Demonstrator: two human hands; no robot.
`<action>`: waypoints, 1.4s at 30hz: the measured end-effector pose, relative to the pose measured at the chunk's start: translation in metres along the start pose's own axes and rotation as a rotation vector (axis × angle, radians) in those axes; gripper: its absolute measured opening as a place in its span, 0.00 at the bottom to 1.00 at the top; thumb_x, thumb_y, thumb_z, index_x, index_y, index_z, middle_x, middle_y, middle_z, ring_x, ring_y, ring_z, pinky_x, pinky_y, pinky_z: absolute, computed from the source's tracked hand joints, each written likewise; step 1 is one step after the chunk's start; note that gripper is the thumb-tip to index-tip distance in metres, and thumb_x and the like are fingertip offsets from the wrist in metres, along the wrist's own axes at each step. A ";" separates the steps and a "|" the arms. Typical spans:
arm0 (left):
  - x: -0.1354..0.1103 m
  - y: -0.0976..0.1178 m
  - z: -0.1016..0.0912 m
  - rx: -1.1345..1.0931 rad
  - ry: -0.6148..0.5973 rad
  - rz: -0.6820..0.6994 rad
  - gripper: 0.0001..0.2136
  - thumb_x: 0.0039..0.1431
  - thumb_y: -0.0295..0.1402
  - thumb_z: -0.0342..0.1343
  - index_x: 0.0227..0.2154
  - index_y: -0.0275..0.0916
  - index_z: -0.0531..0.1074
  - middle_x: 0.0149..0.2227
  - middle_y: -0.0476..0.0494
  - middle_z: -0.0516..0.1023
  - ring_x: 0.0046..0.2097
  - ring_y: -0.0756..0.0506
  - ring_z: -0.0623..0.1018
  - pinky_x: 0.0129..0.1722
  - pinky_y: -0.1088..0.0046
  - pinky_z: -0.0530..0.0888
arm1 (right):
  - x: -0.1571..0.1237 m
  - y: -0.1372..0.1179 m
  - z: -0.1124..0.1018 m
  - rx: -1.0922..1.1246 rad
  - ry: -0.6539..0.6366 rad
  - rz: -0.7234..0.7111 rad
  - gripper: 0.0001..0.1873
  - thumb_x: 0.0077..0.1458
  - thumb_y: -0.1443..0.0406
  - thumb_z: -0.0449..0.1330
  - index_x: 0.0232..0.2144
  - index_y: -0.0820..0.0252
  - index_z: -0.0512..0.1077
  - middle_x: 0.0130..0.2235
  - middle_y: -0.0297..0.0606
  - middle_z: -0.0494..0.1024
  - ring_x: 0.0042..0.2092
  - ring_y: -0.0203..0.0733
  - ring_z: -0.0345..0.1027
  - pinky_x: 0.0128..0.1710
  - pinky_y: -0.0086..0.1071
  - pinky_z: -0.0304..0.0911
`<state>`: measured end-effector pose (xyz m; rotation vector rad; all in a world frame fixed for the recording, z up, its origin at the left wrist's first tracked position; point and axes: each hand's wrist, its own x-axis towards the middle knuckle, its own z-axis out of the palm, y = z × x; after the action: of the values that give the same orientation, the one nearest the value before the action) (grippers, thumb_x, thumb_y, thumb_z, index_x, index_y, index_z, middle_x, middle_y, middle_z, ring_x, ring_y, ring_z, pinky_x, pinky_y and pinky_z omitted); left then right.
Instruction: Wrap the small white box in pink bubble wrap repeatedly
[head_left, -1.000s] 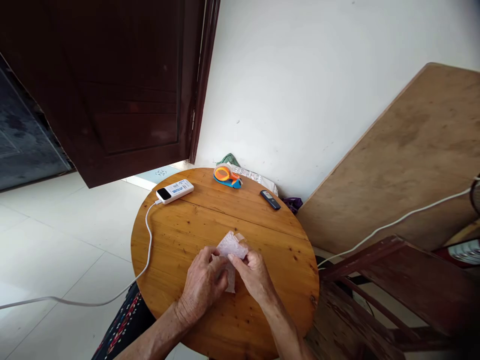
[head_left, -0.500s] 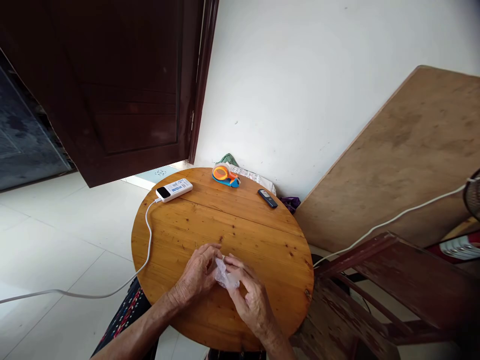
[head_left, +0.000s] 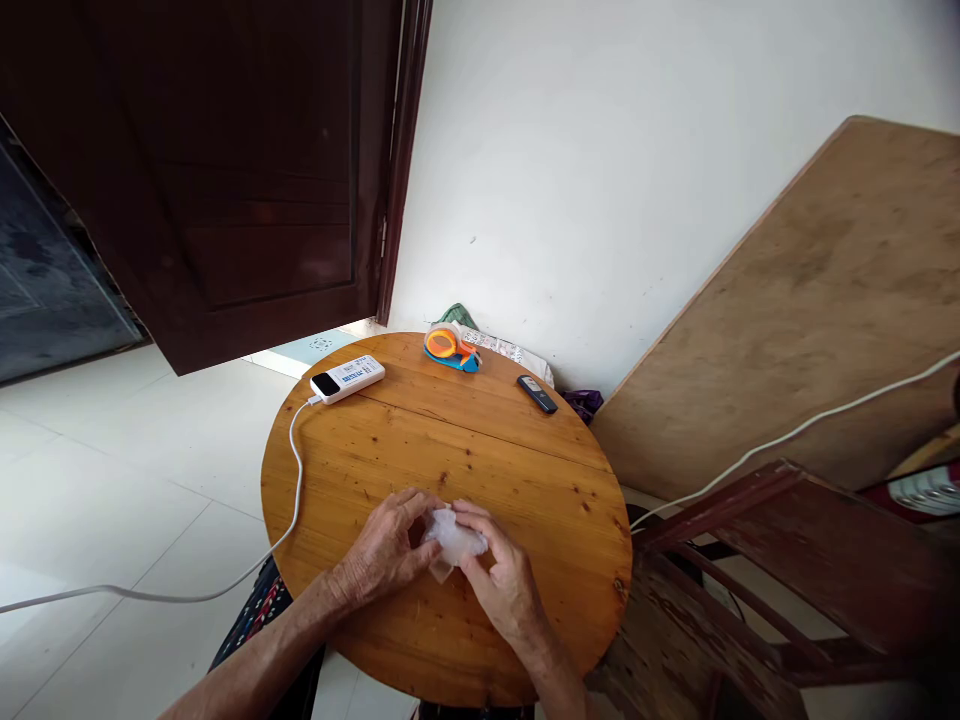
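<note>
Between my hands, low over the near half of a round wooden table (head_left: 525,470), is a crumpled piece of clear, whitish plastic film (head_left: 457,541). My left hand (head_left: 390,545) grips its left side, thumb stretched along the near edge. On the other side, the thumb and fingers of my right hand (head_left: 501,572) close on the film's right edge. A small see-through flap hangs down at the near side. Whether anything lies inside the film I cannot make out.
A white power bank (head_left: 348,380) with a white cable (head_left: 298,460) lies at the table's left. At the far edge stands an orange and blue tape dispenser (head_left: 451,347); a dark remote-like device (head_left: 537,394) lies to its right. A wooden chair (head_left: 795,560) stands at right.
The film has been spread wider between my hands and now lies flatter. My left thumb has come forward onto its near edge, and the view has shifted slightly.
</note>
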<state>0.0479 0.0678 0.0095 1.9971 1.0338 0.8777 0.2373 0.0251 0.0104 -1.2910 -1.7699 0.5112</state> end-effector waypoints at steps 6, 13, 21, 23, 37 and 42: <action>0.013 0.007 0.003 0.131 0.069 -0.160 0.12 0.61 0.41 0.54 0.31 0.37 0.75 0.32 0.41 0.77 0.39 0.41 0.76 0.42 0.65 0.72 | 0.033 0.001 0.000 0.180 -0.111 0.333 0.15 0.59 0.56 0.56 0.34 0.61 0.75 0.30 0.35 0.78 0.32 0.42 0.71 0.32 0.31 0.66; 0.013 -0.001 0.012 -0.510 0.012 -0.169 0.35 0.54 0.33 0.62 0.63 0.38 0.56 0.57 0.36 0.73 0.54 0.41 0.76 0.53 0.63 0.73 | 0.046 0.009 0.000 0.136 -0.114 0.341 0.15 0.59 0.55 0.56 0.31 0.60 0.74 0.28 0.33 0.74 0.30 0.39 0.66 0.30 0.29 0.61; 0.015 -0.003 0.012 -0.534 0.005 -0.212 0.24 0.51 0.31 0.62 0.52 0.37 0.66 0.43 0.43 0.79 0.44 0.43 0.78 0.45 0.66 0.74 | 0.041 0.015 0.001 0.232 -0.037 0.371 0.22 0.62 0.49 0.53 0.38 0.60 0.75 0.34 0.37 0.77 0.36 0.42 0.67 0.36 0.31 0.63; 0.016 -0.003 0.009 -0.512 -0.010 -0.241 0.24 0.49 0.31 0.62 0.51 0.37 0.67 0.41 0.44 0.79 0.42 0.44 0.77 0.43 0.67 0.74 | 0.040 0.017 0.002 0.224 -0.023 0.368 0.21 0.62 0.49 0.53 0.35 0.60 0.74 0.32 0.36 0.75 0.34 0.41 0.65 0.34 0.30 0.61; 0.015 0.001 0.008 -0.541 -0.003 -0.197 0.20 0.45 0.29 0.62 0.43 0.38 0.66 0.37 0.48 0.74 0.37 0.47 0.73 0.38 0.72 0.71 | 0.044 0.010 0.002 0.289 -0.043 0.422 0.14 0.56 0.55 0.58 0.28 0.59 0.70 0.25 0.29 0.65 0.28 0.35 0.56 0.28 0.28 0.54; 0.017 0.002 0.003 -0.415 -0.009 -0.104 0.22 0.45 0.27 0.61 0.47 0.37 0.70 0.45 0.44 0.74 0.45 0.44 0.73 0.45 0.69 0.70 | 0.050 0.012 -0.001 0.353 -0.141 0.459 0.12 0.53 0.56 0.59 0.28 0.59 0.69 0.26 0.30 0.68 0.28 0.36 0.59 0.28 0.28 0.56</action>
<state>0.0588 0.0811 0.0132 1.5856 0.8589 0.9388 0.2400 0.0755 0.0220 -1.4279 -1.4021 1.1421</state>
